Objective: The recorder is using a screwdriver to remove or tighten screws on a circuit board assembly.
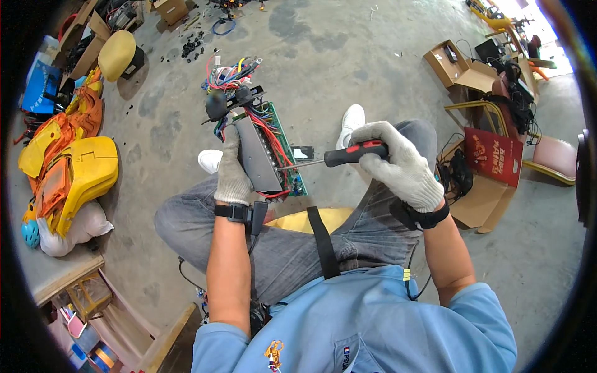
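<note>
My left hand (233, 174), in a white knit glove, grips an electronic controller (260, 152): a grey metal block on a green circuit board with a bundle of red, blue and yellow wires (231, 76) at its top end. My right hand (398, 163), also gloved, holds a screwdriver (348, 153) with a black and red handle. The screwdriver's shaft points left and its tip touches the side of the controller. Both hands are above my lap as I sit in jeans and white shoes.
Yellow and orange plastic shells (74, 168) lie piled at the left. Open cardboard boxes (457, 65) and a red box (494, 155) with black cables stand at the right. Small black parts (194, 46) are scattered on the concrete floor ahead. A wooden bench edge (56, 273) is at lower left.
</note>
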### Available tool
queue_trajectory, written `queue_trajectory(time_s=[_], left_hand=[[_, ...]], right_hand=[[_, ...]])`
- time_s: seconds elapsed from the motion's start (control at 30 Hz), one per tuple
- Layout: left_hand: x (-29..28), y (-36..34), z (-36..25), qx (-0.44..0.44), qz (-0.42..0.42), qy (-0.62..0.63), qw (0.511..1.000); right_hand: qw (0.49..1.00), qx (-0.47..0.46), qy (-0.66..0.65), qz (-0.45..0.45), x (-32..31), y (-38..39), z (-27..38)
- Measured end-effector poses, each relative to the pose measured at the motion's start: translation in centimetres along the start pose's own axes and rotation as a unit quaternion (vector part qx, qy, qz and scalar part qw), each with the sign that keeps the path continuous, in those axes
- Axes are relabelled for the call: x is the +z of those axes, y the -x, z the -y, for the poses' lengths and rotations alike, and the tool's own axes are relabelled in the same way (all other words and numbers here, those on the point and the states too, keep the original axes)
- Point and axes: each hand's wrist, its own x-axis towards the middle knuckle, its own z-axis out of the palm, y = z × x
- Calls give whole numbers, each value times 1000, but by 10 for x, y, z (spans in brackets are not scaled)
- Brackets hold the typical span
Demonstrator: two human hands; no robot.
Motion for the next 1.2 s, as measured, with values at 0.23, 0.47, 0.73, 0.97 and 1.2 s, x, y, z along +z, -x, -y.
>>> queue_trajectory(time_s=[0.23,0.47,0.73,0.97,1.2], left_hand=[[15,11,-5,10,-22,-32,999],[31,16,-5,22,-53,-3,998],[25,14,-3,19,-33,6,999],[26,12,-3,21,-51,-1,998],[21,16,-5,-9,7,-11,1000]], right_hand=[[970,225,-86,29,-3,-6,35],[998,-43,-31,-16,2,0,-8],[983,166,-71,31,-2,-2,9],[999,-4,-43,-22,3,6,8],[990,116,-83,22,-2,0,10]])
